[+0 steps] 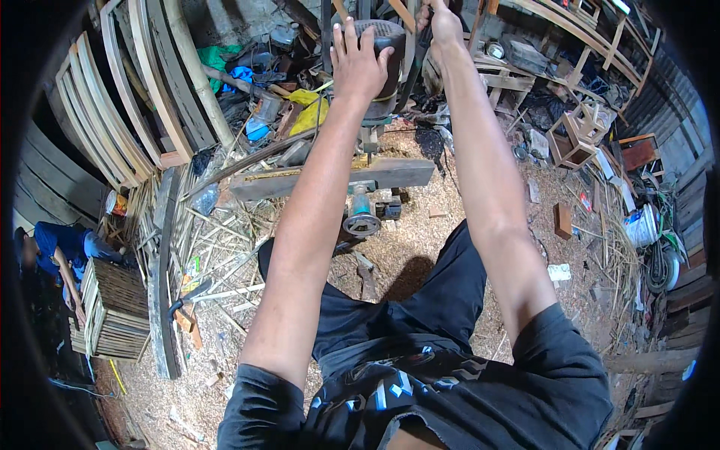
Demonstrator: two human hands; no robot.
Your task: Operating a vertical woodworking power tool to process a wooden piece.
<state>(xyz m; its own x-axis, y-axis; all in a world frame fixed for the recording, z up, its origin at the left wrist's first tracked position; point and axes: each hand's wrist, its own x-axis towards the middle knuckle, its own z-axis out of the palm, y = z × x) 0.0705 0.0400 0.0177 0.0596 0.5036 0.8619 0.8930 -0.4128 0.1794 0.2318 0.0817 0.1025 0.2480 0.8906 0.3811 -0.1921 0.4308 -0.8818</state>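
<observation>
In the head view both my arms stretch forward to a standing machine. My left hand (358,67) lies with fingers spread against a dark, rounded housing (388,56) with a perforated top. To its right, at the upper edge, my right hand (445,28) is closed, its fingers curled; what they grip is mostly hidden. Below the housing a long wooden plank (405,174) lies across the machine's bed, with sawdust along its top edge. My left forearm covers part of the plank. Under it, a green metal part ends in a round handwheel (361,224).
Sawdust and wood strips (225,255) cover the floor. A long timber (162,300) lies at left, near another person (52,247) beside a slatted stack (112,307). Curved wooden pieces (97,112) lean at far left. A wooden block (562,221) and white bucket (642,226) are at right.
</observation>
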